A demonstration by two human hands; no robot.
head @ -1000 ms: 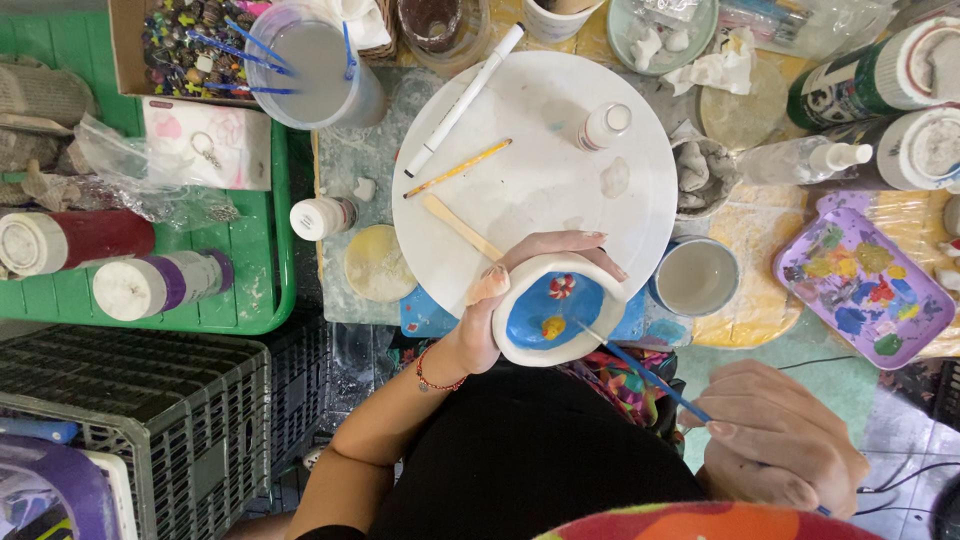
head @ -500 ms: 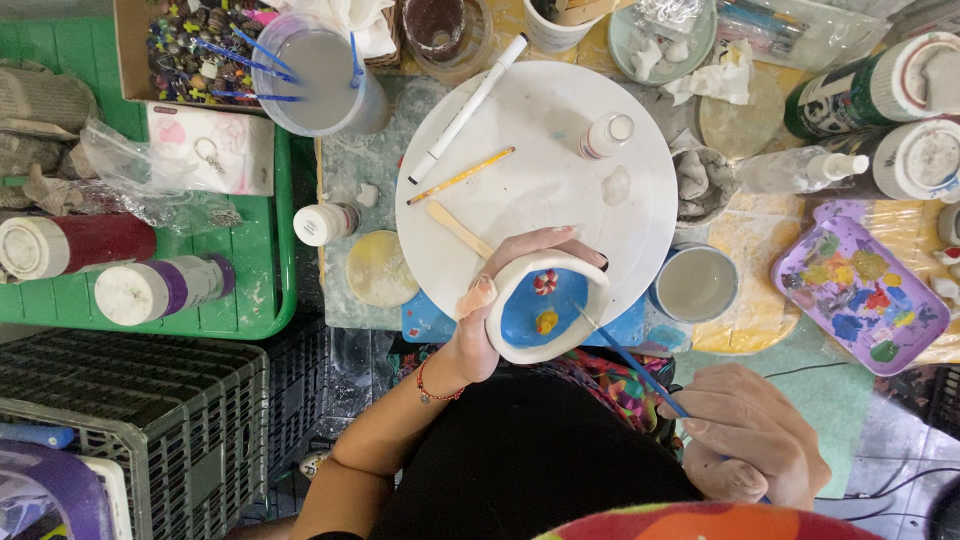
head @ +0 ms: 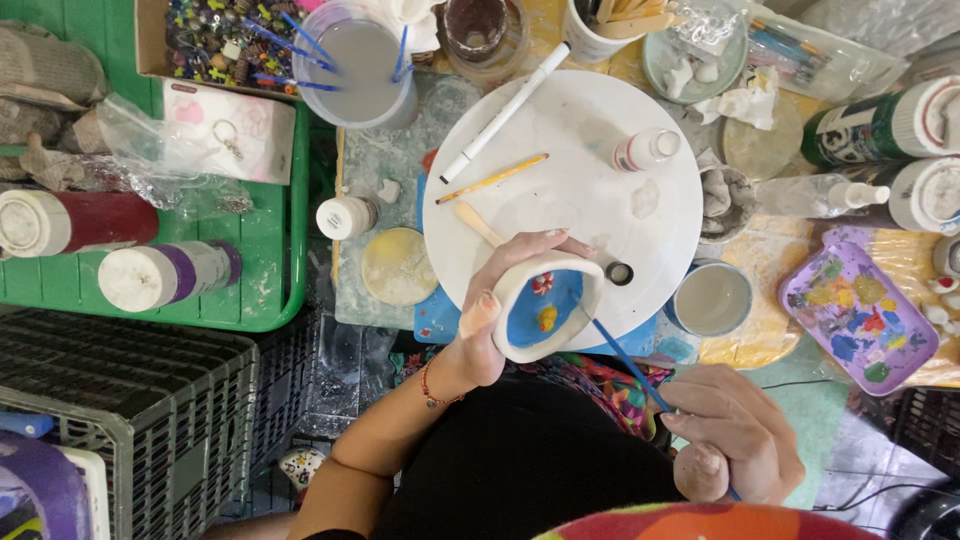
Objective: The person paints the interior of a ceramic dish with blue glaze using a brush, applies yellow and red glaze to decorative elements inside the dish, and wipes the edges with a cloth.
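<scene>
left hand: my left hand (head: 480, 335) cupped the small white clay bowl with the blue-painted inside (head: 545, 305), fingers (head: 540, 242) curled over its far rim and thumb on the near rim, so the hand was closed on the bowl.
bowl position: it hung tilted at the near edge of the round white turntable board (head: 570, 190), partly over my lap, not resting flat.
right hand: my right hand (head: 730, 430) pinched the thin blue-handled paintbrush (head: 625, 360), fingers closed around the handle low down, the tip reaching into the bowl's blue interior.
risk, smear: the tiny red and yellow painted figures (head: 543, 300) sat just beside the brush tip; i judged a twitch would drag blue across them.
risk, grip: wet paint near the rim could have marked my thumb or let the bowl slip toward the dark clothing below.
risk, clutter: the small white paint bottle (head: 648, 148), white marker pen (head: 505, 112) and yellow pencil (head: 492, 178) lay loose on the board; a spin or nudge could have rolled them.
risk, water: the clear plastic cup of cloudy rinse water (head: 362, 65) stood well apart at the back of the bench, a long reach over everything.
</scene>
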